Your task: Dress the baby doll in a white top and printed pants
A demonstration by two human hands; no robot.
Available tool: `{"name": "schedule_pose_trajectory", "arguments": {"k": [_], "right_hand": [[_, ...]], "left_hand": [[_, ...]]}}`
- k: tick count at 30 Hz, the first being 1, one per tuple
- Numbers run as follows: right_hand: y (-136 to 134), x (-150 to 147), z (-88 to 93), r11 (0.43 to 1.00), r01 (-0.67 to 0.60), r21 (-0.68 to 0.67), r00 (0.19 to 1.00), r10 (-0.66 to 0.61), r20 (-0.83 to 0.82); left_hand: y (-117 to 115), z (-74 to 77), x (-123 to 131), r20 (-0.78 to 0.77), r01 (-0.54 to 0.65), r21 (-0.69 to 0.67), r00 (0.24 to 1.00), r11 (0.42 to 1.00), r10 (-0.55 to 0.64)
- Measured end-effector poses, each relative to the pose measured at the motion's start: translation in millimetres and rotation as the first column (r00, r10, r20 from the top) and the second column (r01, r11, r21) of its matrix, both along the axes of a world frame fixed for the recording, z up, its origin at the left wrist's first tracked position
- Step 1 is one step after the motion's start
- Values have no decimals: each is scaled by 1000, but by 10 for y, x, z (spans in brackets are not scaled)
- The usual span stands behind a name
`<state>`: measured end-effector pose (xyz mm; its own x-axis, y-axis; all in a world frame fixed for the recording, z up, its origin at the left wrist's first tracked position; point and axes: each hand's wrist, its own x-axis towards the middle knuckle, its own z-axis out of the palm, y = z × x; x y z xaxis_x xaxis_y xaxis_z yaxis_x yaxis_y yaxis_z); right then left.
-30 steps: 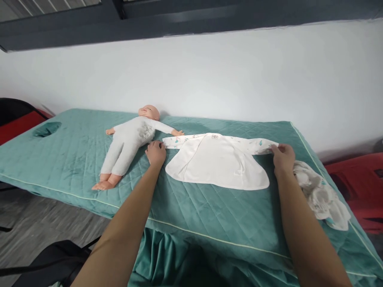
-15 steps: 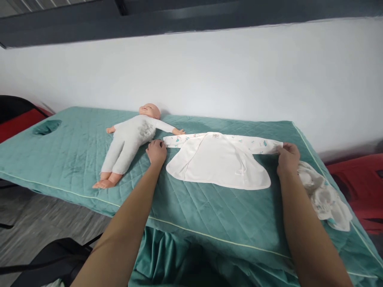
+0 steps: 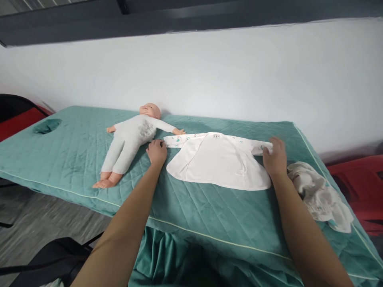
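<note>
The white shirt lies on the bed, bare quilting between its hem and the front edge. The left hand curls at one cuff; the blurred right hand half hides the other; whether either grips, I cannot tell.

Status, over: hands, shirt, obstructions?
Left hand at one cuff, right hand blurred at opposite sleeve; grips unclear. White shirt spread flat on green bed. Doll close on left, crumpled cloth to right; neither covers shirt's body.
</note>
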<state>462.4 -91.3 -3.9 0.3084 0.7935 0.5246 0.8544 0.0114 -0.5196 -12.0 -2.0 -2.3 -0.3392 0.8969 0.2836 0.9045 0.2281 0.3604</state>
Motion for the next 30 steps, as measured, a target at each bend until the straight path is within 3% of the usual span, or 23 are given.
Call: {"name": "schedule_pose_trajectory", "arguments": {"k": [2, 5, 10, 14, 18, 20, 25, 27, 30], "right_hand": [[24, -92, -56, 978, -169, -122, 982, 178, 62], [56, -153, -125, 948, -215, -233, 967, 241, 88], [10, -125, -35, 956, -219, -194, 976, 213, -50], [-135, -267, 163, 971, -239, -30, 966, 234, -112], [-288, -707, 279, 933, -359, 9, 926, 357, -122], [-314, -1012, 275, 891, -444, -96, 895, 436, -93], [-49, -1758, 221, 682, -577, -449, 716, 687, 124], [163, -1964, 224, 658, -575, -485, 673, 718, 175], [445, -2139, 223, 690, -558, -462, 689, 695, 206]], "left_hand": [[-4, 2, 0, 1, 2, 1, 1000, 1000, -2], [-7, 5, 2, 5, 1, -5, 1000, 1000, -1], [-5, 17, 6, 27, 5, 2, 1000, 1000, -5], [-3, 35, 18, 51, -8, -1, 999, 1000, 8], [3, 37, 32, 64, -18, 1, 998, 1000, 18], [7, 28, 33, 64, -23, 12, 998, 1000, 22], [3, 16, 25, 57, -28, 36, 998, 999, 26], [-2, 21, 20, 57, -25, 36, 998, 999, 23], [-6, 19, 11, 61, -14, 34, 998, 999, 12]]}}
